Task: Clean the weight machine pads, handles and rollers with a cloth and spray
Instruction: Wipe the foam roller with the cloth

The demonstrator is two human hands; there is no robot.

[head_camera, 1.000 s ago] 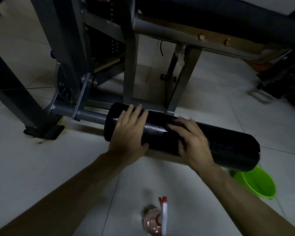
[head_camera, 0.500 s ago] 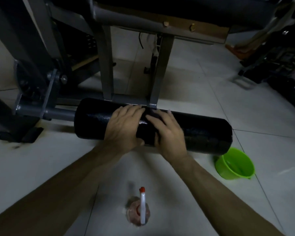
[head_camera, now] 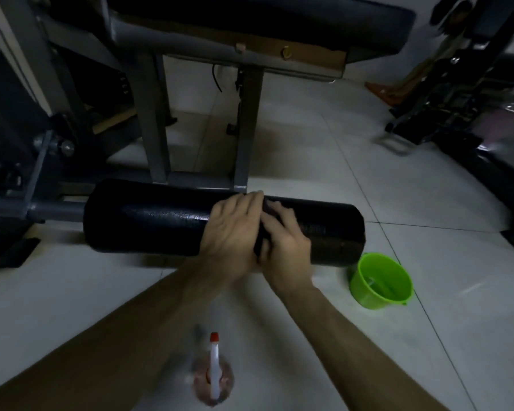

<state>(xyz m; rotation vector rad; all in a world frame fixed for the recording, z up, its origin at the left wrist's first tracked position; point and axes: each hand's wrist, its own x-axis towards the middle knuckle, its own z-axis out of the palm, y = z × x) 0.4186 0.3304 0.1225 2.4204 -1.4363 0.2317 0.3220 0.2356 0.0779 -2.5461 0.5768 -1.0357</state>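
The black roller (head_camera: 149,218) of the weight machine lies level just above the tiled floor (head_camera: 428,203), carried on a grey metal bar (head_camera: 54,207) that enters its left end. Both hands rest side by side on its right half. The left hand (head_camera: 235,226) drapes over the top with fingers laid flat, gripping nothing. The right hand (head_camera: 285,241), touching it, presses spread fingers on the dark surface. Whether a cloth lies under them I cannot tell. A spray bottle (head_camera: 214,372) with a red tip stands on the floor between the forearms. A green bucket (head_camera: 368,301) sits just beside the roller's right end, and the machine's padded seat (head_camera: 250,22) spans above.
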